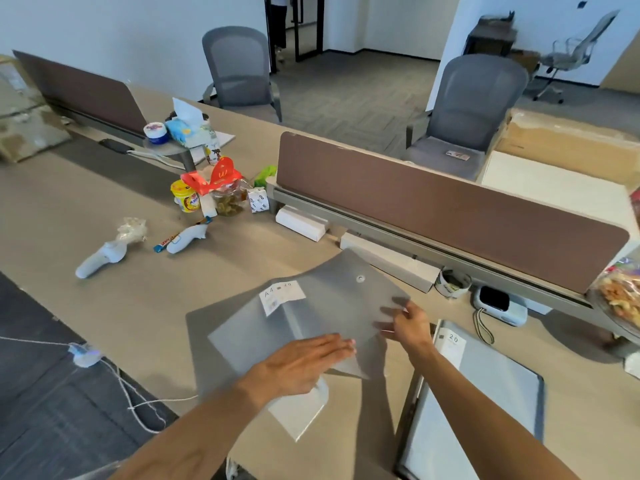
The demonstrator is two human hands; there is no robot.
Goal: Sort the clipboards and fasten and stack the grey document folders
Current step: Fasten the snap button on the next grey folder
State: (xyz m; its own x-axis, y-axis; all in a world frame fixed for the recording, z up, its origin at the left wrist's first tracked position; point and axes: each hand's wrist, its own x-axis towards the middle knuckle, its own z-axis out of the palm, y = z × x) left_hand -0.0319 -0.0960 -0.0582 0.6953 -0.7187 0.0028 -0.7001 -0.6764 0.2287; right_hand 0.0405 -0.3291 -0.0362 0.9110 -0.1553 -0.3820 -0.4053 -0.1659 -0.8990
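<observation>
A translucent grey document folder [322, 306] with a snap button and a white label lies tilted on top of another grey folder [204, 327] in the middle of the desk. My left hand [304, 365] rests flat on the top folder's near edge, fingers together. My right hand [405, 323] pinches the folder's right corner between thumb and fingers. A white sheet or folder [301, 410] pokes out below my left hand. A clipboard-like grey binder [485, 393] with a white label lies to the right by my right forearm.
Two white controllers [100, 258], snacks and jars [214, 192] sit at the left back. A brown divider panel [450, 209] runs behind the folders, with white boxes [301, 223], a cup [452, 284] and a small white device [498, 304] at its foot. A cable [138, 400] hangs off the desk's left edge.
</observation>
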